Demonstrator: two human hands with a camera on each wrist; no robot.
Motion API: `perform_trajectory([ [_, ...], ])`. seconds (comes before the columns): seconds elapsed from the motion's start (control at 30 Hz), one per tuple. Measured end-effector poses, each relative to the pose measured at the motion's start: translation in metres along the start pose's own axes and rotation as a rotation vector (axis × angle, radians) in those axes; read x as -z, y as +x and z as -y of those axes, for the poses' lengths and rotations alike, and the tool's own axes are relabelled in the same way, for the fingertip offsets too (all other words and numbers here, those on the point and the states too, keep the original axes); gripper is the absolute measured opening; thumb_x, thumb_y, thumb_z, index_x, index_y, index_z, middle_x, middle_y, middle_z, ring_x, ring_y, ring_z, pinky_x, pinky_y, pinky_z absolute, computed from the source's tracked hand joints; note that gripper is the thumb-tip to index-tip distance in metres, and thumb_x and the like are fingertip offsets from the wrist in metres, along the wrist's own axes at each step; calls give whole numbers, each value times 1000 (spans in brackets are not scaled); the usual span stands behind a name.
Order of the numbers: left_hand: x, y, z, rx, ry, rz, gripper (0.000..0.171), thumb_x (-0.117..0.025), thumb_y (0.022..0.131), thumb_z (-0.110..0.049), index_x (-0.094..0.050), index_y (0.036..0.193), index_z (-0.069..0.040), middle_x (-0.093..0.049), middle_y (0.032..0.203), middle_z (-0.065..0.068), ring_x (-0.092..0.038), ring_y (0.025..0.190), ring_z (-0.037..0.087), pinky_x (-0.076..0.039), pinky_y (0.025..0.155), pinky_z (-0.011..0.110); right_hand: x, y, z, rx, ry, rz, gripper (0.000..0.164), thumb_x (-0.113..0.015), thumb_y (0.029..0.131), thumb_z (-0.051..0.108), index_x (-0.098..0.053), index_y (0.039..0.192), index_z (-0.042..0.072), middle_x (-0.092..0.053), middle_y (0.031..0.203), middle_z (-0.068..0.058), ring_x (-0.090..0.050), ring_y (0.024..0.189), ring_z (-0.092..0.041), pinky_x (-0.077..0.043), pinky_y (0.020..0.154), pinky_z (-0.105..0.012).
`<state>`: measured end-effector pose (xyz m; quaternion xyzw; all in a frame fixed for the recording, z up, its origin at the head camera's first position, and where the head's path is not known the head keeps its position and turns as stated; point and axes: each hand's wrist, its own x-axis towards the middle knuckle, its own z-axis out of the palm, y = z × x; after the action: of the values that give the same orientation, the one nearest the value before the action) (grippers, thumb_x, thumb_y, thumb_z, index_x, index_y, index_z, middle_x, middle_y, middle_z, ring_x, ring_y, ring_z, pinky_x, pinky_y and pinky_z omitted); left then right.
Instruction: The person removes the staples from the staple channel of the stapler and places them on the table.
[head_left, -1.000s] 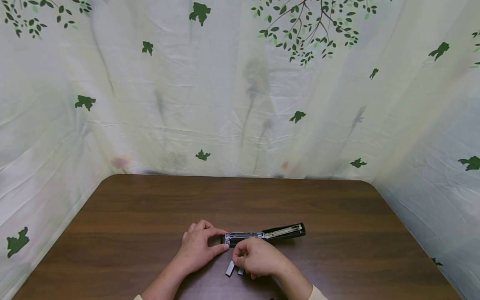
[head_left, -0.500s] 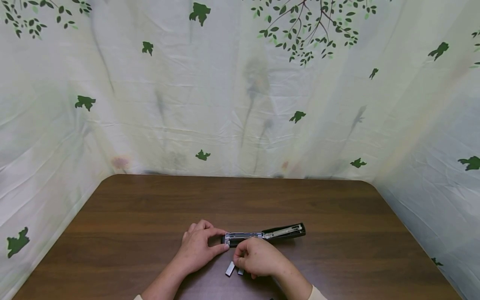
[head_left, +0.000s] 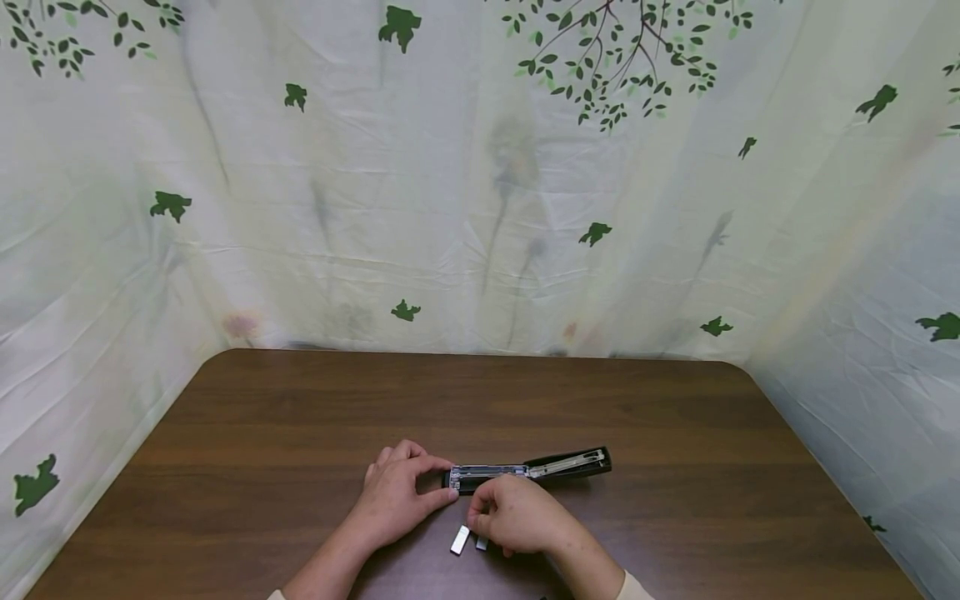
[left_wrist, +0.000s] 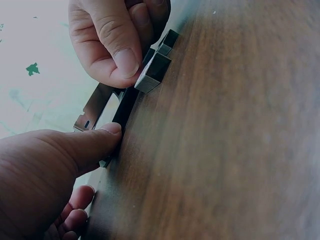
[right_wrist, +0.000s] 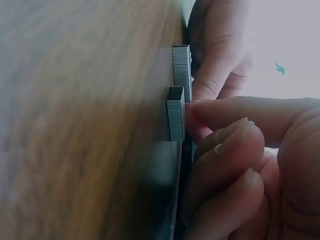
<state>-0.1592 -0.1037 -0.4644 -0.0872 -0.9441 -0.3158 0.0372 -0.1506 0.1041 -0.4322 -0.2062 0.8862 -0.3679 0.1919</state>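
Note:
An opened black stapler [head_left: 567, 464] lies on the table, its top swung back to the right. My left hand [head_left: 401, 492] holds the base's left end between thumb and index finger. Two silver staple strips [head_left: 460, 540] lie side by side just in front of the stapler. My right hand [head_left: 517, 512] has curled fingers, with thumb and index finger pinching at the strips' far end. In the right wrist view one fingertip meets the side of the strips [right_wrist: 176, 120]. The exact spot of the pinch is partly hidden by the fingers.
A brown wooden table [head_left: 300, 400] spreads out around the hands. White curtains [head_left: 450, 208] with green leaf prints hang behind it and at both sides. A tiny dark thing shows at the bottom edge of the head view, too cut off to identify.
The left staple strip has slid very slightly toward me, showing a little more of its far end. Both hands and the stapler have stayed practically still.

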Motion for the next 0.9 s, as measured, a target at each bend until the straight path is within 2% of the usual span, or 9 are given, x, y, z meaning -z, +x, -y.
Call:
perform_trajectory([
  [0.27, -1, -1, 0, -30, 12, -20, 30, -87, 78, -41, -76, 105, -33, -58, 102, -10, -47, 95, 13, -34, 84, 37, 4, 0, -1, 9, -39, -60, 17, -70, 92, 20, -68, 75, 23, -49, 45, 12, -48, 35, -3, -39, 48, -24],
  [0.5, -2, 0, -1, -47, 14, -31, 30, -87, 78, -40, -76, 105, -33, -57, 101, -10, -46, 93, 12, -34, 84, 37, 19, -2, 1, 13, 19, -167, 10, -69, 94, 19, -71, 85, 15, -52, 51, 8, -52, 41, -9, -39, 45, -27],
  [0.67, -2, -1, 0, -53, 22, -29, 32, -87, 78, -41, -75, 107, -33, -57, 101, -11, -46, 93, 12, -34, 85, 37, 32, -3, 0, 22, -24, -322, 10, -68, 96, 20, -73, 90, 14, -59, 61, 9, -54, 51, -6, -42, 51, -25],
  [0.77, -2, -1, 0, -54, 26, -26, 34, -87, 78, -42, -75, 108, -33, -57, 101, -11, -45, 93, 12, -34, 85, 37, 41, -3, -2, -14, -53, -443, 9, -68, 96, 20, -74, 91, 15, -61, 68, 10, -53, 59, -6, -44, 60, -24],
  [0.9, -2, -1, 1, -49, 23, -18, 36, -86, 77, -44, -74, 110, -34, -57, 102, -12, -45, 95, 12, -34, 87, 38, 51, -5, -5, -69, -77, -573, 8, -68, 97, 19, -74, 94, 14, -60, 70, 8, -52, 60, -9, -45, 60, -28],
])
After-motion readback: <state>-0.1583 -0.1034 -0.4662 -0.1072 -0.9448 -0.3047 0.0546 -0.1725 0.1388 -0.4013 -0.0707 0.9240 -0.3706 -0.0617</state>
